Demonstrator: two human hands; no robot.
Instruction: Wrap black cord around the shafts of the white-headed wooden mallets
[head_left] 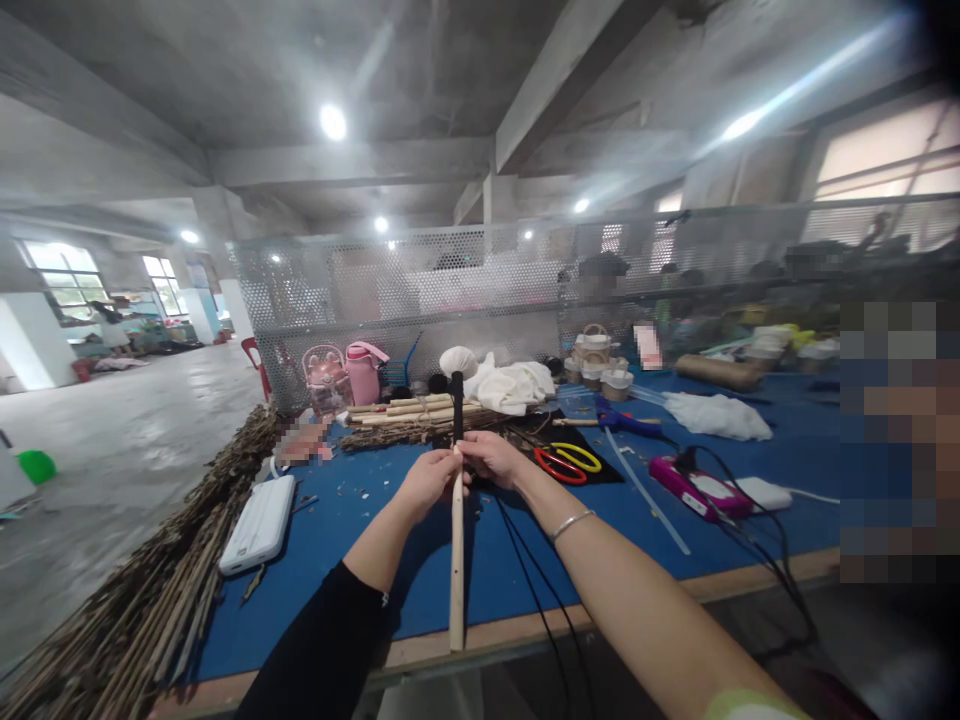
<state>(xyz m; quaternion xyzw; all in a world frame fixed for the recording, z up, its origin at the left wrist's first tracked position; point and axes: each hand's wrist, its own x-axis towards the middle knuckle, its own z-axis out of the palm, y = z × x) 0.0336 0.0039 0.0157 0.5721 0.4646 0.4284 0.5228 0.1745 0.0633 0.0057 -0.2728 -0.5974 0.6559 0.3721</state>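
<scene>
A pale peeled wooden stick [457, 570] stands out from the table's front edge toward the back, with small dark knots along it. A black length [458, 405] continues from its far end; I cannot tell whether it is a wrap or a separate piece. My left hand [433, 487] pinches the stick at the joint with thumb and fingers. Close against it, my right hand [489, 458] has its fingers closed around the same spot. Just right of the hands lie scissors [561, 468] with red and yellow handles, on a black sheet. Behind are pale sticks [409, 408] and dry twigs [397, 433].
A white power bank [259, 525] lies left on the blue tabletop [337, 560], beside a long twig bundle [172, 570]. Rightward are a blue glue gun [626, 420], a purple power strip [697, 488] and loose black cables. A perforated metal screen [420, 280] stands behind.
</scene>
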